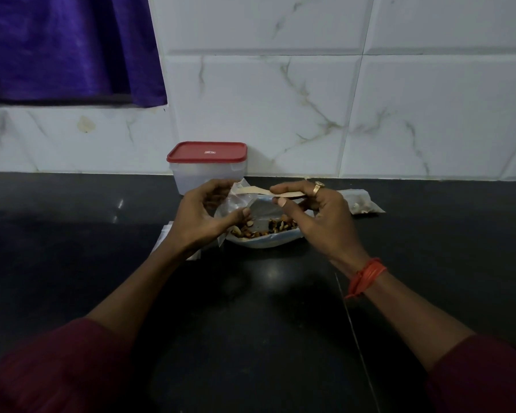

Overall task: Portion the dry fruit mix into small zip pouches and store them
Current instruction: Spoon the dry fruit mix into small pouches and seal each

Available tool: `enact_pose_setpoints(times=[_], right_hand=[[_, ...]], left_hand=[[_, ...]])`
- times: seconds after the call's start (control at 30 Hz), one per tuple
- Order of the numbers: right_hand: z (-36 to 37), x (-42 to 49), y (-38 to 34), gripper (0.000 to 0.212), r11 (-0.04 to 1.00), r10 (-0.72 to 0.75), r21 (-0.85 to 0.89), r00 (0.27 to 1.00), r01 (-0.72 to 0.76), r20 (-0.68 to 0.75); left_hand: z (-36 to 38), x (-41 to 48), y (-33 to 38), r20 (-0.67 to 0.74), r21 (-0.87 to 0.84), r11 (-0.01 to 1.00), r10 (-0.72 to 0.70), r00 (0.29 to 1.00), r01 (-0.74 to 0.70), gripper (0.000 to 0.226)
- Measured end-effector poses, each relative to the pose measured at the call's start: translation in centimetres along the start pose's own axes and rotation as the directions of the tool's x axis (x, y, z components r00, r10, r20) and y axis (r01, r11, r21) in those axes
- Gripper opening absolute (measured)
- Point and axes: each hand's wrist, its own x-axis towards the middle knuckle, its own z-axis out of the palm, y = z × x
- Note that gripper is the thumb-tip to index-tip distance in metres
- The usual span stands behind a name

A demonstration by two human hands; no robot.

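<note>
Left grip (200, 216) holds pouch (236, 201) — right grip (325, 222) pinches spoon (256, 190) over bowl (262, 243).

1. Sleeves: the left sleeve (57, 368) and the right sleeve (483, 374) are of plain dark maroon fabric. Each one ends partway along the forearm and lies in soft folds at the cuff.
2. Wrist band: the right wrist carries a band of orange-red thread (367, 275), wound in several turns. One loose end trails from the band.
3. Ring: one finger of the right hand (325, 222) bears a gold-toned ring (318, 186) with a raised top (its detail is too small to make out).
4. Nails: the thumbnails of the left hand (200, 216) and the right hand are cut short.
</note>
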Motion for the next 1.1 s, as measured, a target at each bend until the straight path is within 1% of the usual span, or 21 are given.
enact_pose_setpoints(times=[0.07,0.13,0.17,0.2,0.27,0.3,0.33,0.4,0.5,0.6,0.67,0.8,0.97,1.0,1.1], right_hand=[[0.1,0.0,0.0,0.017,0.997,0.047,0.069,0.999,-0.045,-0.021],[-0.1,0.2,-0.2,0.016,0.981,0.102,0.177,0.988,-0.081,-0.115],[-0.2,0.3,-0.3,0.015,0.970,0.133,0.226,0.977,-0.093,-0.169],[-0.4,0.4,-0.3,0.015,0.962,0.162,0.251,0.963,-0.106,-0.217],[-0.6,0.6,0.0,0.015,0.962,0.201,0.235,0.940,-0.136,-0.277],[-0.5,0.6,0.3,0.015,0.965,0.214,0.208,0.933,-0.157,-0.288],[-0.4,0.5,0.6,0.015,0.968,0.227,0.176,0.930,-0.181,-0.288],[-0.1,0.4,1.4,0.017,0.971,0.237,0.071,0.937,-0.227,-0.257],[0.5,0.0,2.4,0.013,0.965,0.212,-0.125,0.967,-0.231,-0.143],[1.0,-0.5,2.7,0.018,0.922,0.131,-0.359,0.989,-0.145,-0.063],[1.3,-0.5,2.9,0.017,0.889,0.090,-0.449,0.996,-0.091,-0.024],[1.9,-0.3,3.4,0.023,0.823,0.048,-0.568,0.997,-0.004,0.063],[1.6,0.1,3.7,0.024,0.804,0.002,-0.589,0.990,0.082,0.140],[1.4,0.2,3.7,0.022,0.806,-0.023,-0.584,0.992,0.092,0.124],[0.7,0.4,3.6,0.016,0.821,-0.093,-0.566,0.996,0.075,-0.003]], left_hand=[[0.0,0.0,0.1,0.003,-0.035,0.999,-0.012,1.000,0.012,0.060],[0.1,0.0,0.2,-0.017,-0.074,0.996,-0.045,0.999,0.044,0.058],[0.0,0.0,0.2,-0.049,-0.116,0.990,-0.087,0.995,0.081,0.057],[-0.2,0.1,0.1,-0.092,-0.194,0.973,-0.147,0.985,0.127,0.057],[-0.8,0.5,-0.1,-0.156,-0.409,0.890,-0.284,0.946,0.199,0.058],[-1.0,0.6,-0.1,-0.161,-0.478,0.853,-0.320,0.934,0.210,0.058],[-1.1,0.7,-0.1,-0.157,-0.499,0.841,-0.327,0.932,0.211,0.059],[-0.8,0.6,0.2,-0.138,-0.472,0.857,-0.304,0.943,0.207,0.060],[-0.5,0.5,0.3,-0.111,-0.457,0.860,-0.308,0.945,0.226,0.064],[-0.6,0.5,0.1,-0.115,-0.467,0.849,-0.335,0.935,0.247,0.066],[-0.6,0.6,0.0,-0.110,-0.459,0.850,-0.341,0.934,0.256,0.064],[-0.4,0.5,0.0,-0.095,-0.422,0.868,-0.328,0.940,0.260,0.062],[-0.2,0.6,0.0,-0.086,-0.405,0.881,-0.302,0.949,0.244,0.062],[-0.2,0.6,0.1,-0.081,-0.407,0.880,-0.300,0.951,0.243,0.063],[-0.2,0.6,0.0,-0.073,-0.415,0.877,-0.296,0.952,0.241,0.064]])
